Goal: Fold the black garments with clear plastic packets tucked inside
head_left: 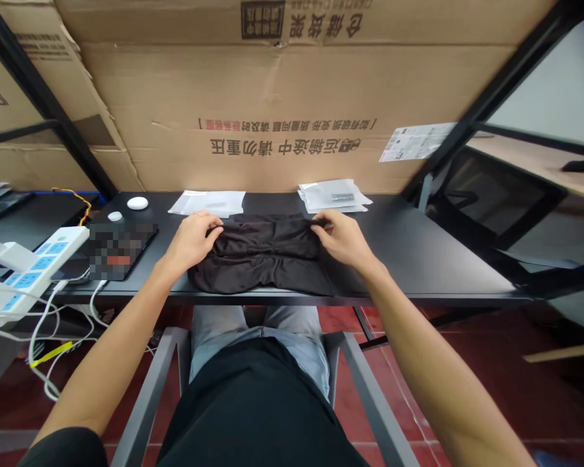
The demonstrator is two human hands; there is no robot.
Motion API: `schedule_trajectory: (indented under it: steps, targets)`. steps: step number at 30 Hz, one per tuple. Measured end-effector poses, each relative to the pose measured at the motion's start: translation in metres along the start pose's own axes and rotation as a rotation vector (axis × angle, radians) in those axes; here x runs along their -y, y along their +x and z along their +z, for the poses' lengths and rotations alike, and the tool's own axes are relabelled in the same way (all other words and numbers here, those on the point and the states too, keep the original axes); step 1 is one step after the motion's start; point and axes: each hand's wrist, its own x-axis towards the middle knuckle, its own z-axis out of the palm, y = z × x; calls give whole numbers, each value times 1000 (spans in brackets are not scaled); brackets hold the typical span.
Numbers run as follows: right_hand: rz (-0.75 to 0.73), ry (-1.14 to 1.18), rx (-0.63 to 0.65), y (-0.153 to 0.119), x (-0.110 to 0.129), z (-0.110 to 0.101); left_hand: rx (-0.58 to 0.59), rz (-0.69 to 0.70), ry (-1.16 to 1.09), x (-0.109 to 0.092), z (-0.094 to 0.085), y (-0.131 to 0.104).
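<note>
A black cloth garment (265,256) lies crumpled and partly folded on the black table (418,246) right in front of me. My left hand (192,239) pinches its upper left edge. My right hand (340,239) pinches its upper right edge. Both hands rest on the tabletop at the far side of the cloth, with the cloth stretched between them.
Clear plastic bags lie behind the cloth, one pile (208,202) at the left, another (333,194) at the right. A white power strip (29,269) with cables, a dark blurred device (119,250) and two small white round objects (137,203) sit at the left. Cardboard boxes (282,97) wall off the back.
</note>
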Motion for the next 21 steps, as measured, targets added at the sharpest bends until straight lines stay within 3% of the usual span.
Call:
schedule_trajectory:
  steps: [2,4,8,11,15,18,21]
  targets:
    - [-5,67,-66,-7,9,-10,-104,51,-28,-2,-12,-12]
    - [-44,126,-58,-22,19,-25,-128,114,-39,-4,-26,-32]
    - [-188,191,241,-63,31,-53,19,198,-38,-11,-45,-78]
    - [-252,186,415,-84,35,-57,24,203,-20,-25,-38,-92]
    - [-245,148,425,-94,33,-44,211,322,49,-38,-14,-91]
    - [-250,130,415,-101,27,-38,359,338,87,-29,-5,-96]
    - [-235,171,430,-105,23,-42,428,321,48,-16,-11,-99]
